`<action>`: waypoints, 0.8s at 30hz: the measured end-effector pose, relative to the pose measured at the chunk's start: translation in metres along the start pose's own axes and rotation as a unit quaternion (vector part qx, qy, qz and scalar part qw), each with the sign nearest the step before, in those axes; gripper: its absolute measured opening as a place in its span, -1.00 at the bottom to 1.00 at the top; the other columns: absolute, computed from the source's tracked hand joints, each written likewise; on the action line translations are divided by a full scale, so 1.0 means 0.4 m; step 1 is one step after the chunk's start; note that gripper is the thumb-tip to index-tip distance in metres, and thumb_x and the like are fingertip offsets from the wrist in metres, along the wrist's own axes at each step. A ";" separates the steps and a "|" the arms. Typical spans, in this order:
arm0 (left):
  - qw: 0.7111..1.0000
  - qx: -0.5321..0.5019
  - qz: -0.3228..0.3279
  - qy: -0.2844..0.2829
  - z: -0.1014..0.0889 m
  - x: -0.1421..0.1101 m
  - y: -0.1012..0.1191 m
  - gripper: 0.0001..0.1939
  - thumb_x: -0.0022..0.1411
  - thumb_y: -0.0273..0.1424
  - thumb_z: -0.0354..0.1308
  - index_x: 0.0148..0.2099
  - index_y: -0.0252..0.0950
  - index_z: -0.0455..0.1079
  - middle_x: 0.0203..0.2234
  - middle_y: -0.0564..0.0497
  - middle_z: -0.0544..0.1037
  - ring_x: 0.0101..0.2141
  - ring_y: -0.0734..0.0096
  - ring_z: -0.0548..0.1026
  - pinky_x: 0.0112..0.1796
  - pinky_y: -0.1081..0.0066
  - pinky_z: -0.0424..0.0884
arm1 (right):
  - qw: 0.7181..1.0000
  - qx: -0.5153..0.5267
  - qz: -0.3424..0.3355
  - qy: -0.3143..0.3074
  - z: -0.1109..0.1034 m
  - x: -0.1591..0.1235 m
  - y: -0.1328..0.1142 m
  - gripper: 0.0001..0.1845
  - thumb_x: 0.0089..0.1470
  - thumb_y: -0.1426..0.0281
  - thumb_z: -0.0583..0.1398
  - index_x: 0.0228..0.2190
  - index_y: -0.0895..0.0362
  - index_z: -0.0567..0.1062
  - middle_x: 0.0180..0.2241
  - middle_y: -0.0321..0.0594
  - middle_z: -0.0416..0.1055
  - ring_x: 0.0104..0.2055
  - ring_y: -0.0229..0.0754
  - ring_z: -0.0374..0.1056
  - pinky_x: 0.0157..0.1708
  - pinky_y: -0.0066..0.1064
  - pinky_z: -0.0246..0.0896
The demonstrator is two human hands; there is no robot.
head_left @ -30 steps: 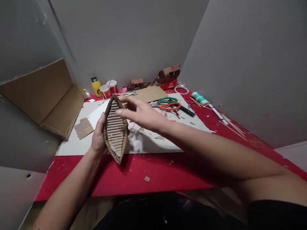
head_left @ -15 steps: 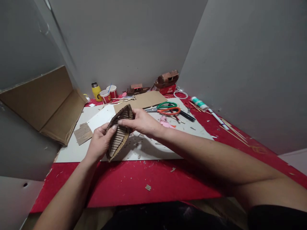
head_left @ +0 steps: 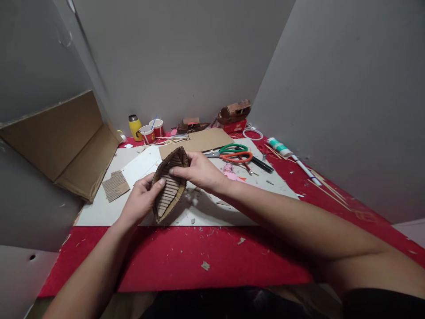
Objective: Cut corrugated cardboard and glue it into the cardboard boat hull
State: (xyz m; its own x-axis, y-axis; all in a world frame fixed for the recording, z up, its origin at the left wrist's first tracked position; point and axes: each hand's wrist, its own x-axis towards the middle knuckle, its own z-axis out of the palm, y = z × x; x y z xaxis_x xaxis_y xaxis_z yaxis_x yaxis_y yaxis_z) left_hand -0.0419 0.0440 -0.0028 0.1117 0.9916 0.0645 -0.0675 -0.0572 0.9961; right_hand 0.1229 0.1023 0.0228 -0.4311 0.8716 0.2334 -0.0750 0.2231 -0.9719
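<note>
Both hands hold a small boat hull of corrugated cardboard (head_left: 168,189) above the white board (head_left: 139,166). The hull is tilted, its ribbed inside facing me and its pointed far end up. My left hand (head_left: 141,201) grips the hull's left side from below, thumb on the rim. My right hand (head_left: 199,170) pinches the upper right rim near the far tip, fingers closed on the cardboard.
A red table (head_left: 186,254) strewn with scraps carries green and orange scissors (head_left: 234,153), a cardboard sheet (head_left: 197,139), a ribbed cardboard piece (head_left: 115,186), a yellow bottle (head_left: 134,127), paper cups (head_left: 151,129), model boats (head_left: 232,112), a glue tube (head_left: 278,146) and sticks (head_left: 327,188). An open cardboard box (head_left: 63,141) leans at left.
The hull came down from upright and now tilts to the right. My right hand, open over it a second ago, has closed on its upper rim.
</note>
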 end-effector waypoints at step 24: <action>0.994 0.092 0.036 0.050 0.015 -0.009 0.000 -0.40 0.14 -0.18 0.24 0.17 -0.33 0.32 -0.20 -0.10 0.61 -0.22 0.26 0.55 -0.18 0.33 0.45 | 0.991 -0.101 -0.062 0.058 -0.007 -0.009 0.007 -0.89 -0.03 0.47 0.19 -0.44 0.21 0.54 -0.44 -0.25 0.50 -0.36 -0.19 0.37 -0.31 -0.34 0.31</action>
State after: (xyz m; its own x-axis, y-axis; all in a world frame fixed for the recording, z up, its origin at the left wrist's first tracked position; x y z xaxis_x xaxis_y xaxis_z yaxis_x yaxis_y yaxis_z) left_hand -0.0364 0.0398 -0.0027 0.0134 0.9903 0.1386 0.1118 -0.1392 0.9839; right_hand 0.1268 0.1012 0.0193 -0.3233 0.8737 0.3634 0.0653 0.4037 -0.9125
